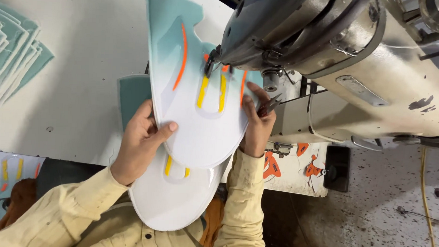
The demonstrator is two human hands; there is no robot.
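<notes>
Left hand [140, 140] gripping the near edge of a white-and-teal shoe panel [196, 93] under the sewing machine [329, 49], right hand [256, 122] pinching its far edge with thread snips [268, 105], bare counter [86, 50] leftward, panel stack [12, 58] at the counter's left edge

No packages, labels, signs, screens.

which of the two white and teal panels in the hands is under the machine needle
The upper panel, with orange and yellow strips. It reaches up to the sewing machine; the lower panel hangs toward the lap.
</notes>
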